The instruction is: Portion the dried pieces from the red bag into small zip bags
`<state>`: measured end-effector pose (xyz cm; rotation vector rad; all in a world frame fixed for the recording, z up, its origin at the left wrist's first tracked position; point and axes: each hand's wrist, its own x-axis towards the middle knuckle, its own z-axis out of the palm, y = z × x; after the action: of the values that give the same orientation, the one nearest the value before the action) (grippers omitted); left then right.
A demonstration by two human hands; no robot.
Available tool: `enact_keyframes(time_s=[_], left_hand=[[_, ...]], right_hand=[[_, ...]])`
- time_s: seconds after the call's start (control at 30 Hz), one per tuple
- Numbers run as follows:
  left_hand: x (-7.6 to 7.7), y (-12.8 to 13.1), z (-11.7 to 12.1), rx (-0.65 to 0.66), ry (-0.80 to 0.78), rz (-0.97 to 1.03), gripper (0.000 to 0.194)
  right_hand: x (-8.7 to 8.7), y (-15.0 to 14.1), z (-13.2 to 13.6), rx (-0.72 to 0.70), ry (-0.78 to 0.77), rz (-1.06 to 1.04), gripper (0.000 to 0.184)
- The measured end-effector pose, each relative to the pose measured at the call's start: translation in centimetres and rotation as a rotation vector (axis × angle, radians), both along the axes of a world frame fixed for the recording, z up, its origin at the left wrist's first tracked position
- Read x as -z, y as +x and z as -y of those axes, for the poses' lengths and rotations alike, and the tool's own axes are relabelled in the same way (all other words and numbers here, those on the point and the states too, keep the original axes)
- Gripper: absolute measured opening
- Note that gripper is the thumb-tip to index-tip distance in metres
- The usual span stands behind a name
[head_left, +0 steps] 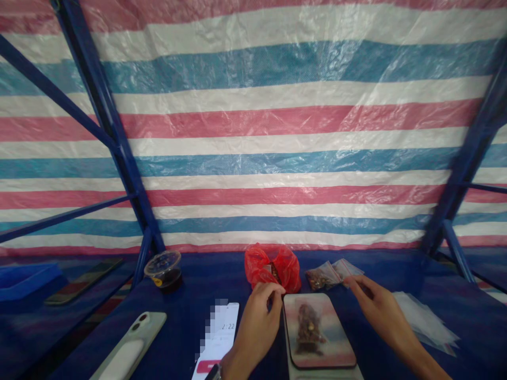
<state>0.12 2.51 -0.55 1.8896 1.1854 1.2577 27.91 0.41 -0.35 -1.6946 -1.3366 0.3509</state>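
My right hand pinches the edge of a small clear zip bag with a red strip. Next to that bag lies another zip bag, filled with brown bits. My left hand is closed, its fingertips at the front of a crumpled red plastic bag that stands open with brown pieces inside. Whatever those fingers hold is too small to make out. Between my hands is a kitchen scale with a shiny pan; a dark brown heap shows on it, blurred.
Flat clear bags lie at the right. At the left are a lit phone, a pale phone, a lidded plastic cup of dark liquid, a dark phone and a blue tray. Blue metal posts frame a striped tarp.
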Motion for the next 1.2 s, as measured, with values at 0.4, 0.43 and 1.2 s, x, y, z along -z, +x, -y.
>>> enact_keyframes(time_s=[0.4,0.43,1.2], left_hand=[[0.2,0.1,0.0,-0.002,-0.002,-0.045,0.028],[0.1,0.1,0.0,-0.004,-0.003,-0.049,0.028],[-0.6,2.7,2.4,0.046,0.084,-0.465,0.020]], right_hand=[[0.2,-0.8,0.3,-0.146,-0.096,0.076,0.043],[0.1,-1.1,0.5,-0.173,-0.128,0.114,0.041],[1.4,-5.8,-0.1,-0.120,-0.349,0.131,0.031]])
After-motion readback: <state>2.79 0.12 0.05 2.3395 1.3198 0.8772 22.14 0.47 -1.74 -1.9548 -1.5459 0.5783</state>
